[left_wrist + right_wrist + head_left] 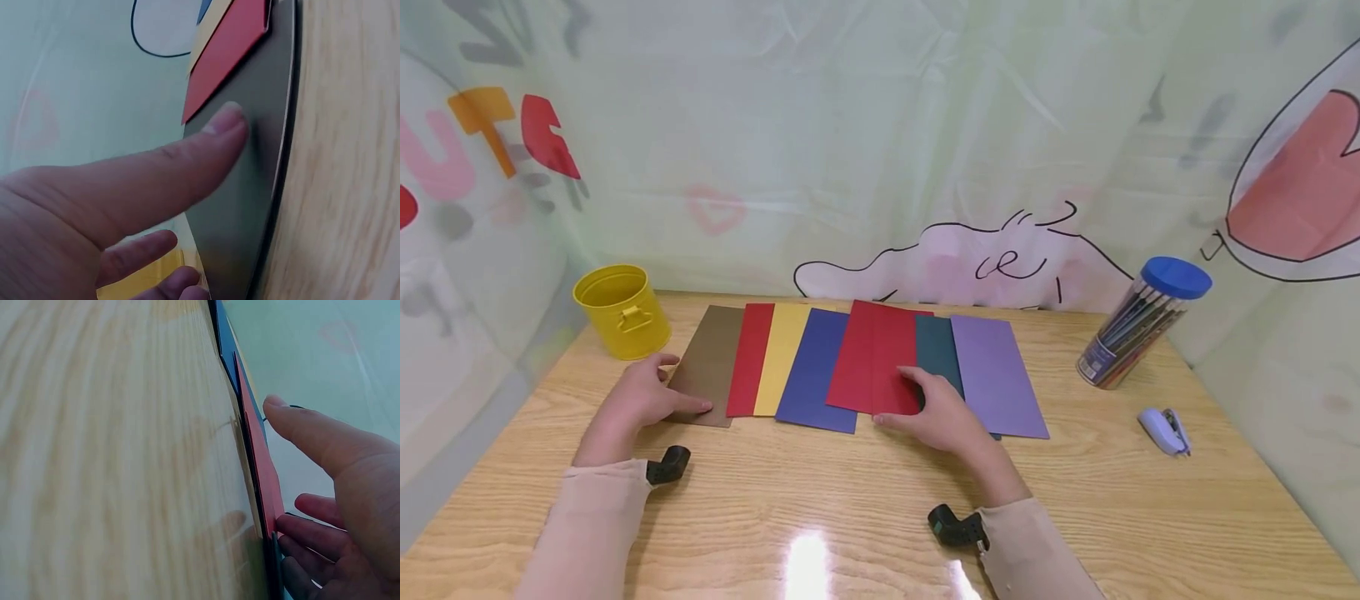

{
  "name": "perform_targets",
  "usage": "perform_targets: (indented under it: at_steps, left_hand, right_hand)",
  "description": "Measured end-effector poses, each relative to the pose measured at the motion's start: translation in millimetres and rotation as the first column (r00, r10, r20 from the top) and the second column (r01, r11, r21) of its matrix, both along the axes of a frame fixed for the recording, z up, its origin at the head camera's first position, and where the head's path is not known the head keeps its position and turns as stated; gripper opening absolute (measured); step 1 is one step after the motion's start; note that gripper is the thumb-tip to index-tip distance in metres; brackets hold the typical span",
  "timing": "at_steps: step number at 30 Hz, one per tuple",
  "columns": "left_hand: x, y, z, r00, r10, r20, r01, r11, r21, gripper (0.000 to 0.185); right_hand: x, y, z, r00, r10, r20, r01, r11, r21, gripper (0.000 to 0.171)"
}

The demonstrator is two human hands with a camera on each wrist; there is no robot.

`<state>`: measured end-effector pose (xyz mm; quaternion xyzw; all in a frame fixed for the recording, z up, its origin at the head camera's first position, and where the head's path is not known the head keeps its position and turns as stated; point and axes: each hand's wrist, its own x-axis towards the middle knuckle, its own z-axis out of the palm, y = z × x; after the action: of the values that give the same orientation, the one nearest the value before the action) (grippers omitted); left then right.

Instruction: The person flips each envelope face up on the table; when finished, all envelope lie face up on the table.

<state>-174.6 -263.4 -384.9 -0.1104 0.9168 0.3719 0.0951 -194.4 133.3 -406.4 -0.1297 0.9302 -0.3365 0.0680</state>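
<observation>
On the wooden table (865, 517), the folded red sheet (876, 357) is pressed flat under the spread right hand (942, 414), long axis running away from the person, while the brown sheet (711, 363) is touched by the relaxed left hand (638, 398).

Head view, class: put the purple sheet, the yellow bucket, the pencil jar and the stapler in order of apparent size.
1. purple sheet
2. yellow bucket and pencil jar, too alike to rank
3. stapler, smallest

Yellow bucket (622, 311) far left; pencil jar (1138, 323), stapler (1164, 430) right.
</observation>
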Motion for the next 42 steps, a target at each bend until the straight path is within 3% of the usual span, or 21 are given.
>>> perform_targets:
  at_steps: [10,15,22,32,42]
  left_hand:
    - [-1.7,-2.6,1.4,0.998,0.053,0.038,-0.053,0.999,-0.005,0.117]
    - [-2.5,-2.8,0.9,0.998,0.035,0.045,-0.037,0.999,0.038,0.114]
    - [-2.0,-1.4,10.4,1.000,0.008,-0.023,-0.007,0.996,0.085,0.111]
    - [1.6,-2.5,21.3,0.994,-0.050,-0.098,0.061,0.992,0.114,0.085]
    - [9.8,-0.1,43.7,0.985,-0.019,-0.174,0.037,0.994,0.100,0.089]
  right_hand:
    - [-2.3,2.0,-1.0,1.000,0.006,0.001,-0.006,1.000,0.006,0.085]
    - [-1.9,2.1,-1.0,1.000,0.011,0.009,-0.011,1.000,0.011,0.084]
    - [-1.5,2.0,-1.9,1.000,0.014,0.008,-0.014,1.000,0.001,0.084]
    - [-1.2,1.9,-2.7,1.000,0.021,-0.006,-0.021,1.000,0.007,0.084]
    - [-2.0,0.7,-2.8,0.999,0.033,-0.017,-0.033,0.999,0.014,0.082]
